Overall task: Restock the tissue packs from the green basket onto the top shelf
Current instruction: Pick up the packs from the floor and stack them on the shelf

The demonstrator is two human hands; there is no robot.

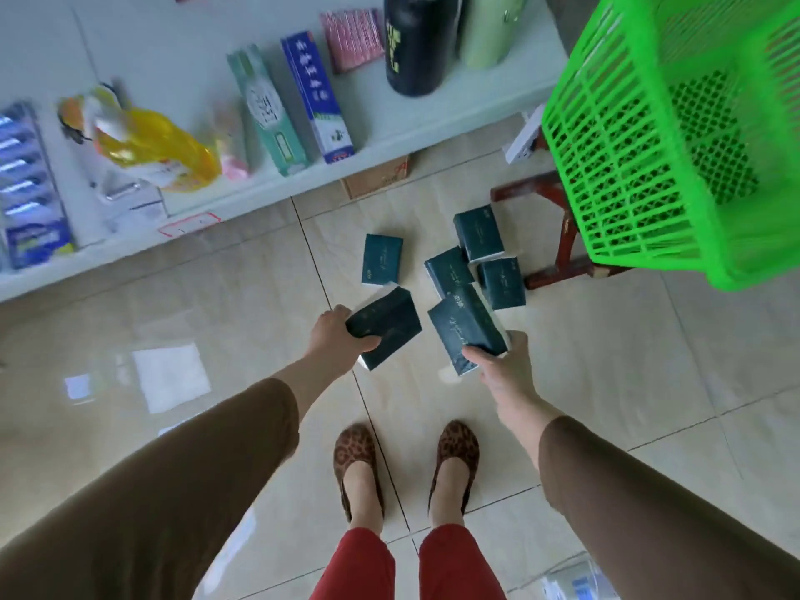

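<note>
Standing over the tiled floor (pixel 242 322), the person grips one tissue pack (pixel 385 324) in the left hand (pixel 335 335), another pack (pixel 465 329) in the right hand (pixel 502 365), four loose packs (pixel 450 270) lying near the green basket (pixel 649 158); next, probably lifting both to the shelf (pixel 411 123).

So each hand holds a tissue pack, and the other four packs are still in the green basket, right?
Not quite. Left hand and right hand do each hold a tissue pack, but the other four packs lie on the floor tiles, not in the green basket. The head view shows this.
</note>
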